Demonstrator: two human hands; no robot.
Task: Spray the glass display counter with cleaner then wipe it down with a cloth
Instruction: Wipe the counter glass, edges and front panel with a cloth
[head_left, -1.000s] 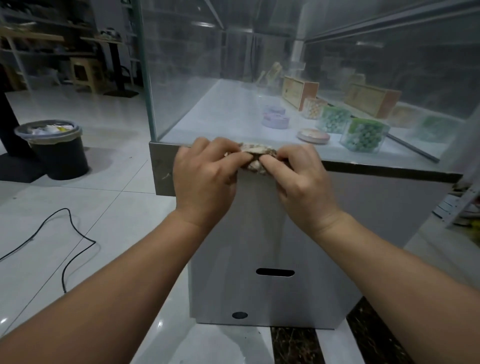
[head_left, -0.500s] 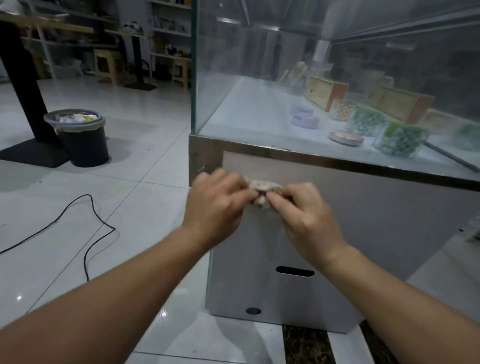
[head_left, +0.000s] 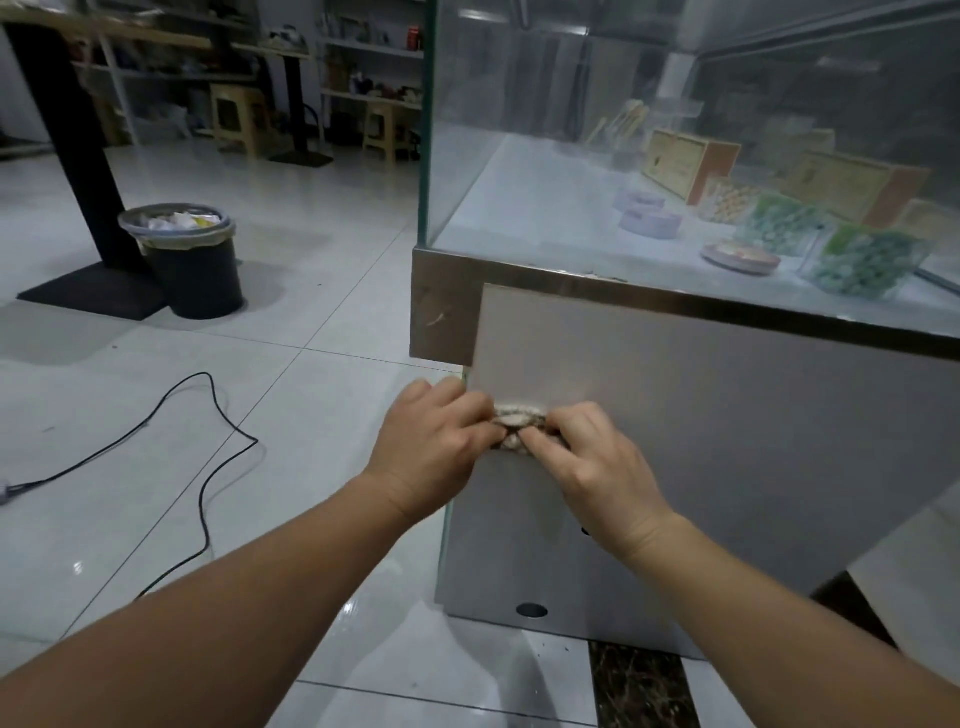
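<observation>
So, cloth (head_left: 519, 423): a small, bunched, pale mottled wad, held in front of the upper left part of the counter's grey panel; whether it touches the panel cannot be told.
Left hand (head_left: 436, 441): fingers curled, pinching the left end of the cloth, back of the hand up.
Right hand (head_left: 597, 467): thumb and fingers curled on the right end of the cloth, just beside the left hand, fingertips nearly meeting.
Glass display counter (head_left: 545, 130): tall clear walls above, its near left corner edge showing green; it fills the right half of the view.
Grey panel (head_left: 727, 415): plain flat front below the glass, with a dark round hole (head_left: 532, 609) near its bottom.
Metal trim (head_left: 441, 312): brownish band under the glass, scuffed at the left corner.
Inside the counter: two lilac round tins (head_left: 649, 221), a flat round tin (head_left: 740, 256), clear boxes of green beads (head_left: 867, 260), wooden boxes (head_left: 685, 161) further back.
Floor (head_left: 311, 312): glossy pale tiles.
Cable (head_left: 208, 457): black, looping over the tiles to the left of the arms.
Bin (head_left: 187, 265): dark, lined, holding crumpled paper, far left, beside a black post (head_left: 72, 145).
Stools (head_left: 236, 117): wooden, by the far shelves.
</observation>
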